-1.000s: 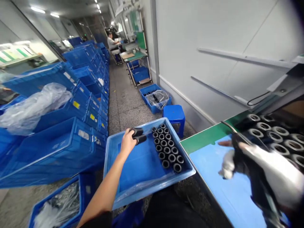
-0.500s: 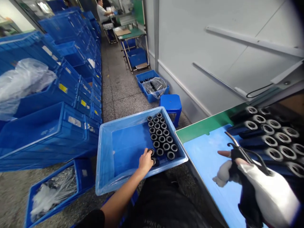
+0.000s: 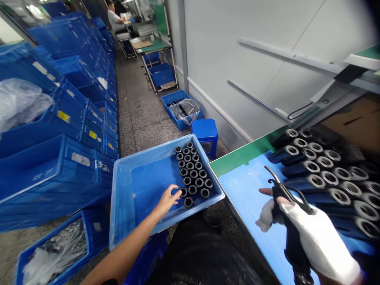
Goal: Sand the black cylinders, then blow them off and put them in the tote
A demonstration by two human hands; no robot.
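My left hand (image 3: 169, 197) hovers open inside a light-blue plastic bin (image 3: 121, 206), fingers spread just left of the nearest black cylindrical sleeves (image 3: 192, 172), which stand upright in rows along the bin's right side. It holds nothing. My right hand (image 3: 299, 225), in a white glove, is closed round a black air blow gun (image 3: 285, 194) whose metal nozzle points up and left, above the blue mat (image 3: 246, 190) on the workbench. A stack of dark tubes with metal ends (image 3: 323, 166) lies on its side just beyond that hand.
Stacked blue crates (image 3: 59, 158) line the left of the aisle, some with clear plastic bags. A blue stool (image 3: 204, 132) and a smaller bin of parts (image 3: 182, 113) stand by the grey wall. Another person sits at a bench far down the aisle (image 3: 114, 18).
My left hand carried two black sleeves from the bin's far side to the near end of the rows, set them down and let go. The view shifted right and down.
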